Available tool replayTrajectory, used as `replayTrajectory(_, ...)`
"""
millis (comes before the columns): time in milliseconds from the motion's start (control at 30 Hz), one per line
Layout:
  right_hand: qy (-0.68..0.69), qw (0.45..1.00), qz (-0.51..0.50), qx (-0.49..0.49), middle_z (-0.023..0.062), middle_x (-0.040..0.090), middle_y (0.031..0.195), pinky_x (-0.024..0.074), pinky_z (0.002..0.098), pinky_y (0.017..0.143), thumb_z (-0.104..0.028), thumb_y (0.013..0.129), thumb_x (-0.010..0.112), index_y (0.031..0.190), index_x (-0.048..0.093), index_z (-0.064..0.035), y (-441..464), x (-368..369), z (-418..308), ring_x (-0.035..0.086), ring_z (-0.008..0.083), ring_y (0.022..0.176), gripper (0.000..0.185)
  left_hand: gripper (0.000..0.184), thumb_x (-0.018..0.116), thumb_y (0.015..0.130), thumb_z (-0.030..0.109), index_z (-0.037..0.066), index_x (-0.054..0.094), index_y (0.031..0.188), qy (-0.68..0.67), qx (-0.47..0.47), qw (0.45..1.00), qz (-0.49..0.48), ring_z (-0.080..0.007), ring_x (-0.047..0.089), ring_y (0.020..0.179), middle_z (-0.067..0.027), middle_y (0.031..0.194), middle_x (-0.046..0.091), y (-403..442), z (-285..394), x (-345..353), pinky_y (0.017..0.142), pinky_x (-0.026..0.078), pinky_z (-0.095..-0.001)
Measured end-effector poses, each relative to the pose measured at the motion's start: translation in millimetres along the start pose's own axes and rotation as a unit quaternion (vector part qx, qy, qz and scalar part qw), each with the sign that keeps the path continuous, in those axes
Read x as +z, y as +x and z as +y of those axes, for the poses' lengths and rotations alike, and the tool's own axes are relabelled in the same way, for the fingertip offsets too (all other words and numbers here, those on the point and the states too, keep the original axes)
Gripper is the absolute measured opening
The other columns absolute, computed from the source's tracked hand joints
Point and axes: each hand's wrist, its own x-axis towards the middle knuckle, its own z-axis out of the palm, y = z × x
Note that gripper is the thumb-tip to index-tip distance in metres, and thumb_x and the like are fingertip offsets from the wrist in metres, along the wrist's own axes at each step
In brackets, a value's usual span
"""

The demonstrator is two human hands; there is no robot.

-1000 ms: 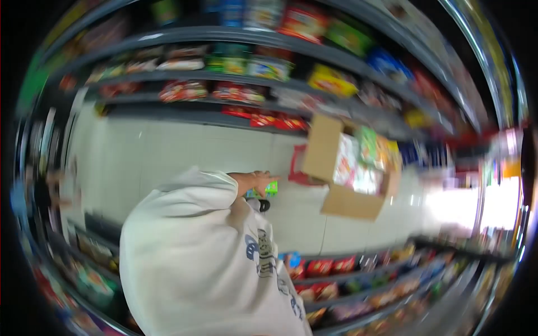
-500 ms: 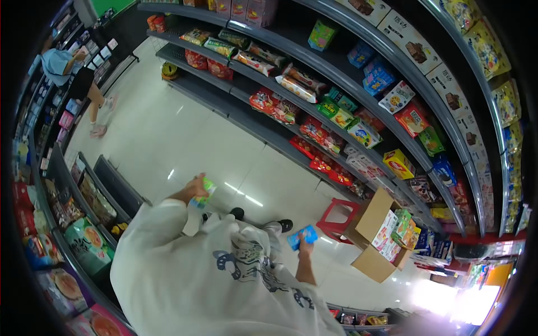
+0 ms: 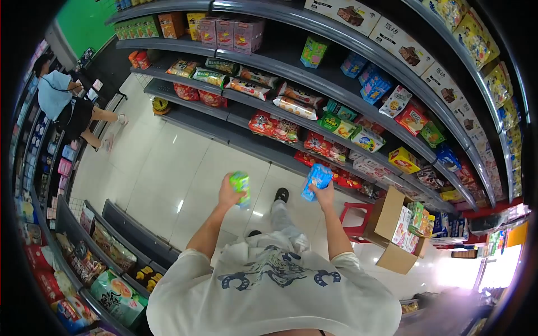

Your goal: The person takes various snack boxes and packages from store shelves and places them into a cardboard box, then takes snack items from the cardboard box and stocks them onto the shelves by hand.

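My left hand is closed around a green snack pack, held out in front of my body above the floor. In my right hand is a blue snack box, its printed side facing up, fingers wrapped over its lower edge. Both packs are in the air, apart from each other and from the shelves. Beyond them, on the long grey shelf, lie similar blue boxes and a green box.
Shelves of packaged snacks run along the far side. An open cardboard box full of packs sits on a red stool to the right. Lower shelves stand at left. Another person walks at upper left.
Both hands have moved up and forward with their packs, nearer the far shelf. My body has turned and one foot has stepped forward. The other person has shifted slightly.
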Motion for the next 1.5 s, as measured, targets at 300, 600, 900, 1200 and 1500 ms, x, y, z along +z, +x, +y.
replayTrajectory(300,0.191,0.971,0.084,-0.12,0.0079,0.061,0.109,0.0489,0.0336,0.088,-0.007,0.066,0.083,0.121,0.05,-0.0027,111,-63,-88,0.06,0.0179,0.097,0.064,0.09,0.085,0.057,0.019,0.005,0.039,0.133,-0.05,0.276,0.96,0.008,-0.0348,0.049,0.12,-0.019,0.127,0.05,192,275,32,0.101,0.04,-0.0404)
replayTrajectory(600,0.289,0.94,0.147,-0.108,0.0091,0.058,0.113,0.0508,0.0337,0.088,0.0,0.066,0.08,0.127,0.046,-0.0006,191,-95,-123,0.061,0.0187,0.099,0.07,0.09,0.085,0.061,0.019,0.005,0.035,0.135,-0.011,0.416,0.907,0.065,-0.0312,0.052,0.115,-0.0176,0.125,0.049,299,390,79,0.096,0.043,-0.0396)
replayTrajectory(900,0.359,0.922,0.135,-0.061,0.0083,0.061,0.108,0.0507,0.0322,0.086,0.002,0.067,0.078,0.119,0.049,-0.0013,184,-90,-147,0.062,0.0176,0.096,0.06,0.082,0.083,0.061,0.016,0.002,0.039,0.129,-0.01,0.382,0.919,0.098,-0.0364,0.052,0.11,-0.02,0.121,0.048,342,414,116,0.094,0.042,-0.0413)
replayTrajectory(1200,0.368,0.92,0.121,-0.057,0.0088,0.062,0.105,0.0523,0.032,0.083,0.0,0.069,0.078,0.115,0.051,-0.0006,197,-74,-161,0.064,0.0173,0.092,0.053,0.089,0.082,0.059,0.019,0.003,0.036,0.135,0.118,0.4,0.887,0.196,-0.0419,0.037,0.116,-0.025,0.126,0.038,345,412,122,0.093,0.037,-0.05)
replayTrajectory(1500,0.326,0.938,0.073,-0.093,0.0084,0.062,0.107,0.0503,0.0325,0.086,-0.003,0.066,0.082,0.116,0.051,-0.0009,208,-74,-179,0.062,0.017,0.096,0.058,0.072,0.081,0.064,0.014,0.006,0.05,0.128,0.068,0.435,0.872,0.215,-0.0379,0.039,0.113,-0.0225,0.13,0.037,349,392,136,0.091,0.039,-0.0481)
